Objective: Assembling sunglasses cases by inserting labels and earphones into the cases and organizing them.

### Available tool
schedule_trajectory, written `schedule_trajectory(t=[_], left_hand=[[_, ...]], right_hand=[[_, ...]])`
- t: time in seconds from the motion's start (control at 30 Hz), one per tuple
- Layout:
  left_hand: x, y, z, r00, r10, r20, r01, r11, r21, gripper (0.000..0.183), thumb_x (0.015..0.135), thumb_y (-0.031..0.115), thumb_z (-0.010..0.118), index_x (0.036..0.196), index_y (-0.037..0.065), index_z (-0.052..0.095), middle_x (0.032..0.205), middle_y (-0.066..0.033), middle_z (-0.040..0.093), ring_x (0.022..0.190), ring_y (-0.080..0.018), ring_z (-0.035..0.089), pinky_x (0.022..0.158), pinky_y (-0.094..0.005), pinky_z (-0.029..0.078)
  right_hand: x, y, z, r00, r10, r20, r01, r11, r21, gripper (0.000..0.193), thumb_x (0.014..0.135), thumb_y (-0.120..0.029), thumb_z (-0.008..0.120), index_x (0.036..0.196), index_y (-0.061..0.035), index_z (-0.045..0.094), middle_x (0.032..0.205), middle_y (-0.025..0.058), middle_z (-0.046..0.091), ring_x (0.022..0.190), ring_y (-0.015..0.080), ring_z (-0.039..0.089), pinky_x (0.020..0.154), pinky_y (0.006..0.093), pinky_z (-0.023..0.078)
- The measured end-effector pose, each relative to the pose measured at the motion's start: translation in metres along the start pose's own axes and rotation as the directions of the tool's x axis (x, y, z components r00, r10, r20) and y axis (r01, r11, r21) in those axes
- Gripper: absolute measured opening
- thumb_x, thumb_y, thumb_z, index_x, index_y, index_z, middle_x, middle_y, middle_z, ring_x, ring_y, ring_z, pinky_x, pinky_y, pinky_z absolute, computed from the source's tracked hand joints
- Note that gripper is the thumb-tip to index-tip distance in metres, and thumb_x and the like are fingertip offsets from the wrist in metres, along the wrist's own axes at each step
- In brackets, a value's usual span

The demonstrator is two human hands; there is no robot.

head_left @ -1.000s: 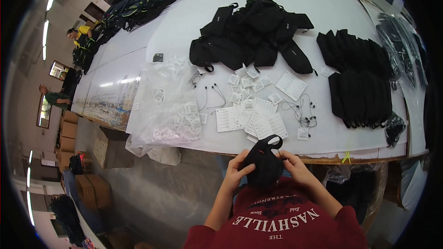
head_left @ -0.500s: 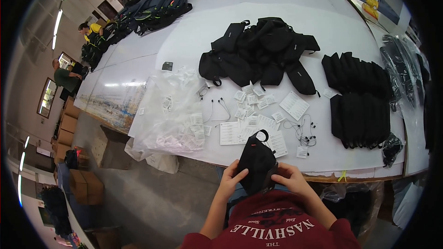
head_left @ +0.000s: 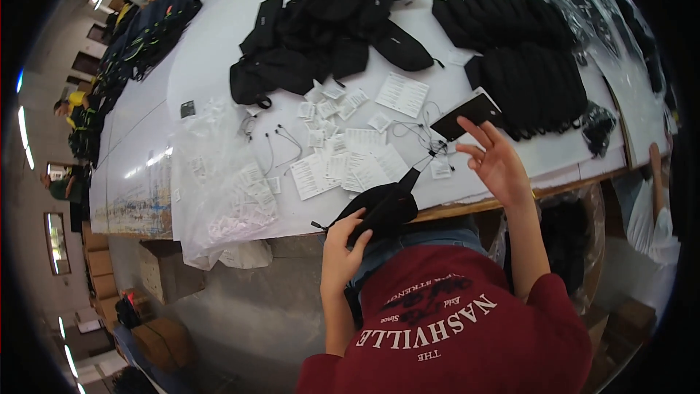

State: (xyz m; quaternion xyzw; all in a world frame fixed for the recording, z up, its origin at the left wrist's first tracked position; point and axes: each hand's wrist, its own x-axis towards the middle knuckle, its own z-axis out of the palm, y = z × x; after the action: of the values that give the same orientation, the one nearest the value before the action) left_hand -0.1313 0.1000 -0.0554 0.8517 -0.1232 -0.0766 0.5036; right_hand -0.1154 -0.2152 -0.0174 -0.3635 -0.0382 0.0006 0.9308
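My left hand (head_left: 345, 242) grips a small black fabric pouch (head_left: 380, 208) at the table's near edge. Its fingers wrap the pouch's near side, and a strap points up and right. My right hand (head_left: 498, 162) is raised to the right of the pouch, fingers stretched and apart. Two of its fingertips overlap a flat black card (head_left: 467, 115) with a pale edge; whether they touch it or only pass in front, I cannot make out. Thin black cords (head_left: 432, 142) with small toggles lie just left of that card, near the pouch's strap.
A loose heap of black pouches (head_left: 328, 29) lies at the back, neat stacked rows of pouches (head_left: 529, 91) at right. White printed sheets (head_left: 401, 95), small tags and a clear plastic bag (head_left: 211, 175) cover the near left. Other people work at the far left; another arm (head_left: 656, 175) shows at right.
Both hands held the pouch earlier. My right hand has left it and moved up and right, where the black card now shows. My left hand keeps the pouch, now tilted. The view has shifted.
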Motion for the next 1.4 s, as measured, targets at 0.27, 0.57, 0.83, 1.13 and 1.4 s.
schedule_trajectory(t=[0.27, 0.57, 0.83, 1.13, 1.4], left_hand=[[-0.005, 0.018, 0.019, 0.928, 0.106, 0.358, -0.127, 0.991, 0.034, 0.021, 0.079, 0.014, 0.066, 0.095, 0.002, 0.061, 0.12, -0.0098, 0.058, 0.107, -0.029, 0.052, 0.094, -0.0357, 0.037], [-0.003, 0.03, 0.018, 0.911, 0.098, 0.401, -0.14, 0.987, 0.077, 0.021, 0.079, 0.015, 0.064, 0.095, 0.002, 0.061, 0.118, -0.0105, 0.059, 0.106, -0.0305, 0.053, 0.094, -0.0364, 0.037], [-0.003, 0.032, 0.011, 0.922, 0.077, 0.379, -0.117, 0.99, 0.083, 0.021, 0.079, 0.014, 0.065, 0.095, 0.001, 0.062, 0.119, -0.0113, 0.058, 0.109, -0.0314, 0.051, 0.095, -0.0377, 0.036], [0.016, 0.055, 0.014, 0.86, 0.146, 0.489, -0.29, 0.928, 0.233, 0.021, 0.078, 0.015, 0.066, 0.095, 0.005, 0.062, 0.123, -0.0143, 0.053, 0.111, -0.0336, 0.048, 0.095, -0.039, 0.037], [0.027, 0.065, 0.024, 0.863, 0.288, 0.415, -0.431, 0.847, 0.31, 0.019, 0.073, 0.008, 0.066, 0.091, 0.004, 0.062, 0.113, -0.0134, 0.053, 0.107, -0.0322, 0.049, 0.091, -0.0406, 0.038]], right_hand=[[0.002, 0.033, -0.018, 0.684, 0.205, -0.7, -0.059, 0.972, 0.228, 0.027, 0.091, -0.033, 0.057, 0.096, -0.0069, 0.062, 0.077, 0.0029, 0.061, 0.063, 0.0116, 0.055, 0.062, 0.0246, 0.045], [-0.026, 0.077, -0.025, 0.819, 0.496, -0.288, -0.305, 0.802, 0.514, 0.032, 0.096, -0.036, 0.043, 0.089, -0.0097, 0.06, 0.057, -0.0058, 0.035, 0.05, 0.0073, 0.032, 0.048, 0.0211, 0.028], [-0.009, 0.038, -0.024, 0.757, -0.098, -0.646, -0.178, 0.921, -0.348, 0.018, 0.084, -0.027, 0.069, 0.076, -0.0117, 0.062, 0.056, -0.011, 0.041, 0.048, -0.0014, 0.029, 0.046, 0.0197, 0.023], [-0.018, 0.034, 0.034, 0.994, -0.102, -0.025, 0.021, 0.427, -0.904, 0.02, 0.08, -0.022, 0.07, 0.076, -0.0036, 0.064, 0.066, 0.0001, 0.055, 0.057, 0.012, 0.048, 0.058, 0.0243, 0.039], [-0.028, 0.054, 0.024, 0.905, 0.307, 0.294, 0.382, -0.284, -0.879, 0.017, 0.075, -0.025, 0.067, 0.074, -0.0076, 0.067, 0.07, 0.0037, 0.057, 0.077, 0.0225, 0.052, 0.069, 0.0342, 0.042]])
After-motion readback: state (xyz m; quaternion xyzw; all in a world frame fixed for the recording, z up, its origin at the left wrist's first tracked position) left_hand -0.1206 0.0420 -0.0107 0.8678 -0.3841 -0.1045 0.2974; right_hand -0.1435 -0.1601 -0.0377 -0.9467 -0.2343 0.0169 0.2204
